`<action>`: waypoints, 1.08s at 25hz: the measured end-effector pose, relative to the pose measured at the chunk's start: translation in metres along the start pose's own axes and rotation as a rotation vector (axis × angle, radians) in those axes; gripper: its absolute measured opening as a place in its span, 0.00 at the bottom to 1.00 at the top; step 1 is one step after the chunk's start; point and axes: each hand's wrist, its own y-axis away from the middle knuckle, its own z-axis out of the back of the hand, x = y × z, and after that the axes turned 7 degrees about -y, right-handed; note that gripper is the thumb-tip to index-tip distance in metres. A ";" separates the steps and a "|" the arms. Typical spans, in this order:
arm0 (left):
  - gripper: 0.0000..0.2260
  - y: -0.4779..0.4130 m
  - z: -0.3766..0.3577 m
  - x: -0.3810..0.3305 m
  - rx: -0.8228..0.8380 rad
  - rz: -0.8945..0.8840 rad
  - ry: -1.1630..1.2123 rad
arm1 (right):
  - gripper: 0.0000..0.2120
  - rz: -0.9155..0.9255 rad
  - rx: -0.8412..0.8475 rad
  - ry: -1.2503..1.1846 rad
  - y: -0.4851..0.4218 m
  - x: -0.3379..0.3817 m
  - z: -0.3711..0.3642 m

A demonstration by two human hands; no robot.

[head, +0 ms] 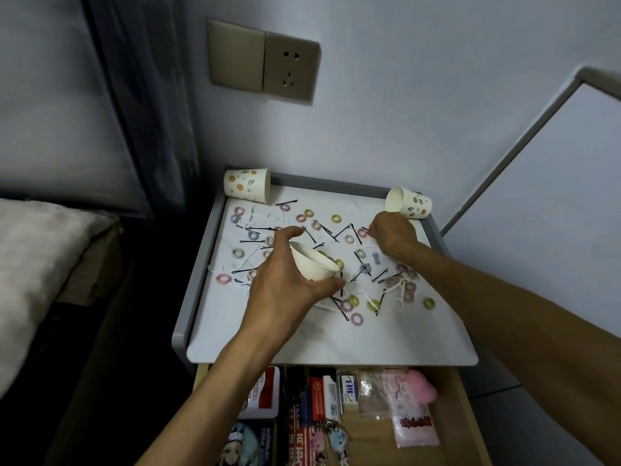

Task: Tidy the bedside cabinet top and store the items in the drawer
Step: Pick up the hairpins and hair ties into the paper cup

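Early stage. The cabinet top (336,341), mid-frame, is strewn with hair ties (336,218), bobby pins (257,228) and floss picks (400,297). Left hand (282,290) grips a tilted paper cup (312,264) at frame centre. Right hand (393,237), centre right, has its fingers bunched down beside a pink tie; can't tell if it pinches anything. Two more cups lie tipped at upper left (247,187) and upper right (408,203). The drawer (470,415) is open at bottom, already holding oddments. Nearly all the sorting and storing is left.

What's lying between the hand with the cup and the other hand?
Head view: little coloured hair rings and black hairpins lie scattered on the cabinet top between the left hand, gripping a paper cup, and the right hand.
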 end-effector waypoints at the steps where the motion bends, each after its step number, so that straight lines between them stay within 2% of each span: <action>1: 0.38 0.000 0.000 0.000 0.000 0.001 0.001 | 0.07 -0.003 -0.014 0.031 0.001 0.000 0.001; 3: 0.38 -0.001 0.001 0.000 -0.006 0.001 0.005 | 0.05 -0.004 -0.068 -0.011 -0.001 -0.001 0.004; 5: 0.37 -0.001 0.001 0.001 -0.013 0.003 0.011 | 0.06 -0.003 -0.109 -0.154 -0.003 0.000 0.008; 8: 0.37 -0.001 0.000 0.000 -0.017 0.009 0.016 | 0.05 0.055 -0.074 -0.342 -0.003 0.007 0.013; 11: 0.37 -0.001 0.000 0.000 -0.018 0.015 0.027 | 0.03 0.086 -0.022 -0.296 0.001 0.019 0.008; 17: 0.37 -0.002 0.001 0.002 -0.018 0.019 0.020 | 0.05 -0.052 0.041 -0.128 -0.001 0.032 0.002; 20: 0.37 -0.001 0.001 0.001 -0.017 0.018 0.026 | 0.02 -0.051 0.097 -0.044 0.000 0.035 0.004; 22: 0.37 -0.001 0.001 0.002 -0.019 0.017 0.025 | 0.05 -0.044 0.106 0.003 0.001 0.036 0.003; 24: 0.36 -0.001 0.002 0.002 -0.027 0.016 0.024 | 0.06 -0.047 0.079 -0.016 0.003 0.034 0.005; 27: 0.36 -0.003 0.003 0.002 -0.032 0.016 0.014 | 0.04 -0.047 0.030 -0.203 -0.002 0.023 0.012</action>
